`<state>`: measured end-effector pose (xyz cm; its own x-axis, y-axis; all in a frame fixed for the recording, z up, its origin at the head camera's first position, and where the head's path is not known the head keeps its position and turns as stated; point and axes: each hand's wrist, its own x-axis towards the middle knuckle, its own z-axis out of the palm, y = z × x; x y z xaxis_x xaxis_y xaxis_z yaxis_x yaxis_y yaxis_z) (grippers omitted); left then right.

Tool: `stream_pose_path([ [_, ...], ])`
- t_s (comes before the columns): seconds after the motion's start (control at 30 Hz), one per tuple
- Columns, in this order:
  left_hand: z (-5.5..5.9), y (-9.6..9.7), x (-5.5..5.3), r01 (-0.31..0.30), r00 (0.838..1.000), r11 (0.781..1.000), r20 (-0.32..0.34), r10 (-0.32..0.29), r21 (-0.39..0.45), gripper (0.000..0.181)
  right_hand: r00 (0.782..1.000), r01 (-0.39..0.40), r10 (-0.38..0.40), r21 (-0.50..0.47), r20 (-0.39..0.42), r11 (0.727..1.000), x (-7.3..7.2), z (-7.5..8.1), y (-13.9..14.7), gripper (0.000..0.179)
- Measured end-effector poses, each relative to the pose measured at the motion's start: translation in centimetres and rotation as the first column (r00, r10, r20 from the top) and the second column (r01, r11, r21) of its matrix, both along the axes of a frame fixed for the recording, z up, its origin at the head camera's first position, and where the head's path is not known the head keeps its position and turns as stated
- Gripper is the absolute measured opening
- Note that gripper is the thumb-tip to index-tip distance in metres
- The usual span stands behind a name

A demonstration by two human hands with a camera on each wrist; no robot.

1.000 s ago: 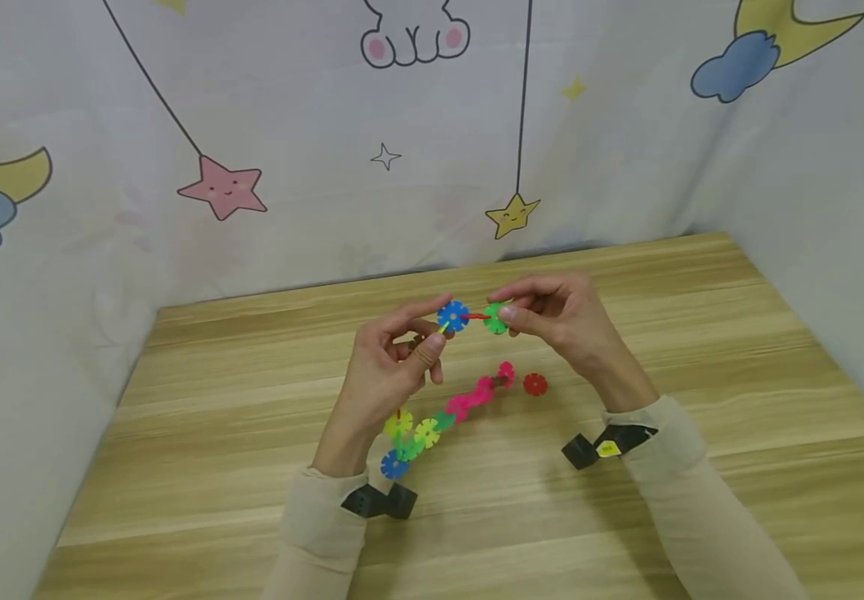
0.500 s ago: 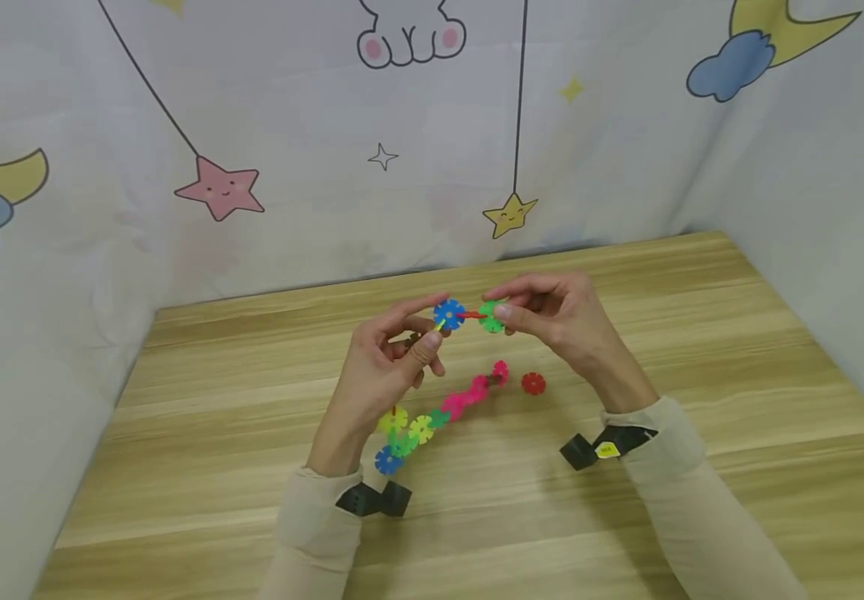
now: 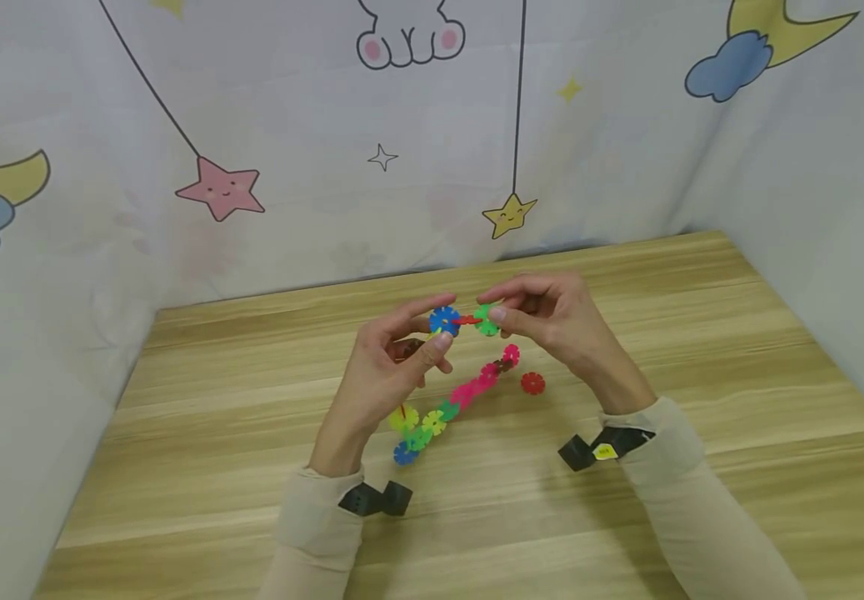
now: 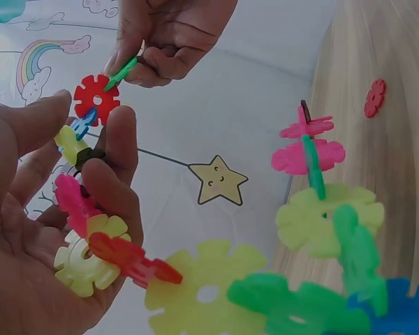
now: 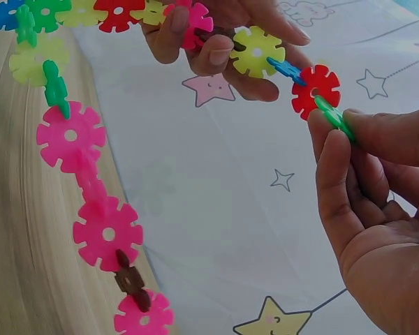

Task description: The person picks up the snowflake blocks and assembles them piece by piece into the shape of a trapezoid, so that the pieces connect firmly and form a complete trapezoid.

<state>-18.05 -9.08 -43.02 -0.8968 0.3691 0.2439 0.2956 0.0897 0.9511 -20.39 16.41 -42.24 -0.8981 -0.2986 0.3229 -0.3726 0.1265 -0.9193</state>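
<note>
My left hand [image 3: 379, 371] holds a chain of notched plastic snowflake discs, with the blue disc [image 3: 442, 319] between its thumb and fingers. Yellow, brown and pink discs run through its fingers in the left wrist view. My right hand [image 3: 562, 321] pinches a green disc [image 5: 333, 117] at the chain's end, slotted into a red disc [image 4: 96, 100] joined to the blue one. From the left hand the rest of the chain droops past a yellow disc [image 4: 208, 292] and a lower blue disc [image 3: 405, 453], then along pink discs [image 5: 108, 232] to a pink end disc [image 3: 511, 355].
A single red disc [image 3: 532, 383] lies loose on the wooden table [image 3: 214, 467], below the right hand. Behind the table hangs a white cloth [image 3: 312, 217] printed with stars and clouds. Black cameras sit on both wrists.
The drooping part of the chain has swung, its pink end up and right toward the right hand. The right hand has shifted slightly left; both grips stay the same.
</note>
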Motion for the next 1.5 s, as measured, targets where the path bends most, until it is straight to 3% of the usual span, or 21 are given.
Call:
stream_pose_path([
  [0.5, -0.2, -0.2, 0.1, -0.058, 0.997, 0.998, 0.048, 0.057, 0.025, 0.040, 0.997, -0.009, 0.012, -0.043, 0.077, 0.999, 0.7, -0.7, 1.7, 0.030],
  [0.77, -0.3, -0.3, 0.0, -0.071, 0.996, 0.997, 0.049, 0.069, 0.042, 0.041, 0.994, 0.023, -0.020, -0.020, 0.103, 1.000, 0.9, -3.4, 4.3, 0.032],
  [1.1, -0.3, -0.3, 0.0, -0.076, 0.996, 0.996, 0.048, 0.073, 0.042, 0.043, 0.967, 0.100, -0.128, 0.134, 0.218, 0.986, 0.9, -7.8, 5.8, 0.032],
  [1.3, -0.3, -0.3, -0.1, -0.066, 0.997, 0.997, 0.043, 0.064, 0.050, 0.043, 0.962, 0.051, -0.079, 0.110, 0.263, 0.993, 0.9, -10.0, 5.8, 0.034],
  [1.5, -0.4, -0.4, 0.0, -0.069, 0.997, 0.996, 0.050, 0.066, 0.050, 0.043, 0.961, -0.002, -0.036, 0.136, 0.275, 0.991, 0.9, -10.9, 5.7, 0.037],
])
